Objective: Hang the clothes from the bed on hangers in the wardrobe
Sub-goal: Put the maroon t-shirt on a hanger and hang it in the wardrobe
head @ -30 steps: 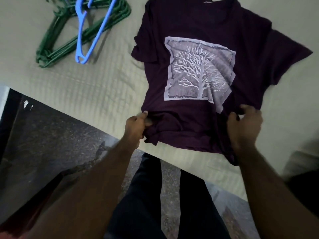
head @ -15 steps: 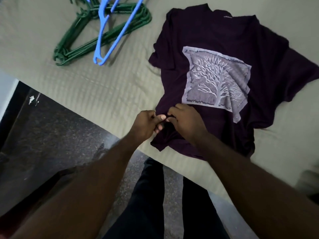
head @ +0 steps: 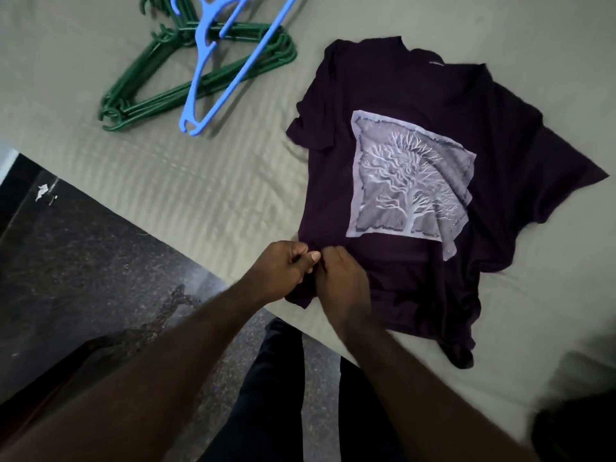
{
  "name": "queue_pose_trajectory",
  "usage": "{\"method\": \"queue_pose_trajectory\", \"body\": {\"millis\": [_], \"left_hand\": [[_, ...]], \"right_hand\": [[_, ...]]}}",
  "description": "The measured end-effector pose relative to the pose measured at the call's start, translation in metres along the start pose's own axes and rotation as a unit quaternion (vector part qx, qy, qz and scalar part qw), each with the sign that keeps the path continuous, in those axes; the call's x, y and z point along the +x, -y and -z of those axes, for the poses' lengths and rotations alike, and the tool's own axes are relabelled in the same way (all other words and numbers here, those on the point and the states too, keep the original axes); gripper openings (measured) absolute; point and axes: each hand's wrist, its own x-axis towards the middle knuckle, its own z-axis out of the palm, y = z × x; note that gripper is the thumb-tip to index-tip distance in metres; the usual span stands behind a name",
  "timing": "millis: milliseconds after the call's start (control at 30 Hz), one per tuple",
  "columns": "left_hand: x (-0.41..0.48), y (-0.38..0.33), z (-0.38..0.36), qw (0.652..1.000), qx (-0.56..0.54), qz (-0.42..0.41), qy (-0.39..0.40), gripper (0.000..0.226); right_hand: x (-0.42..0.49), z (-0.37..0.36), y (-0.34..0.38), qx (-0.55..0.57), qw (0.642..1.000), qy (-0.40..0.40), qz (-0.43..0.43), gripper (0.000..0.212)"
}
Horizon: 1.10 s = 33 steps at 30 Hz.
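A dark purple T-shirt (head: 393, 95) with a pale tree print lies front up on the beige bed (head: 213, 201), its hem toward me. My left hand (head: 283, 271) pinches the hem at the shirt's lower left corner. My right hand (head: 340, 281) sits right beside it, fingers curled into the same bunched bit of hem. A blue hanger (head: 213, 65) lies on top of several green hangers (head: 146, 95) at the bed's far left.
The bed edge runs diagonally from the left down to the lower right. Dark speckled floor (head: 86, 261) lies below it, with my dark trousers (head: 276, 388) next to the bed. A dark blurred object (head: 576, 425) sits at the lower right corner.
My right hand left the hem's right side and came across to meet my left hand at the lower left corner. The right part of the hem now lies crumpled.
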Motion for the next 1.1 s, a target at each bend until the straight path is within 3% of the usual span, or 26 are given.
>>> {"method": "queue_pose_trajectory", "body": {"millis": [100,200,267,333,400,433,500,567,633,700,800,967,1100], "left_hand": [[0.005,0.009,-0.001,0.999,0.040,-0.001,-0.020,0.036],[0.011,0.024,0.001,0.996,0.088,0.017,0.000,0.035],[0.019,0.031,0.005,0.990,0.126,0.064,0.000,0.034],[0.027,0.029,0.013,0.976,0.170,0.131,-0.045,0.030],[0.032,0.023,0.017,0.952,0.225,0.161,-0.131,0.019],[0.034,0.019,0.017,0.942,0.256,0.127,-0.176,0.020],[0.037,0.008,0.008,0.928,0.306,-0.022,-0.210,0.030],[0.043,-0.005,-0.008,0.909,0.360,-0.145,-0.154,0.040],[0.051,-0.012,-0.026,0.878,0.453,-0.151,-0.042,0.050],[0.064,-0.012,-0.033,0.839,0.530,-0.121,0.028,0.046],[0.076,-0.007,-0.032,0.829,0.536,-0.153,0.041,0.020],[0.068,0.005,-0.023,0.783,0.518,-0.344,0.030,0.013],[0.060,0.008,-0.015,0.851,0.427,-0.302,0.046,0.023]], "right_hand": [[0.004,-0.008,0.001,0.021,0.986,0.155,-0.059,0.016],[0.011,-0.008,-0.006,-0.009,0.967,0.252,-0.019,0.010],[0.014,-0.005,-0.014,-0.017,0.959,0.282,0.014,0.018],[0.016,0.003,-0.027,-0.013,0.967,0.253,0.007,0.029],[0.021,0.015,-0.049,-0.004,0.988,0.153,-0.035,0.030],[0.023,0.023,-0.064,-0.022,0.993,0.102,-0.056,0.032],[0.025,0.041,-0.099,-0.085,0.987,0.064,-0.121,0.039],[0.023,0.058,-0.131,-0.143,0.972,0.098,-0.157,0.050],[0.018,0.066,-0.151,-0.159,0.971,0.124,-0.130,0.034],[0.016,0.066,-0.159,-0.160,0.977,0.107,-0.087,0.018],[0.019,0.064,-0.154,-0.112,0.991,0.059,-0.049,0.013],[0.002,0.068,-0.127,0.059,0.997,0.015,-0.052,0.008],[-0.016,0.068,-0.141,0.071,0.990,0.089,-0.078,0.005]]}}
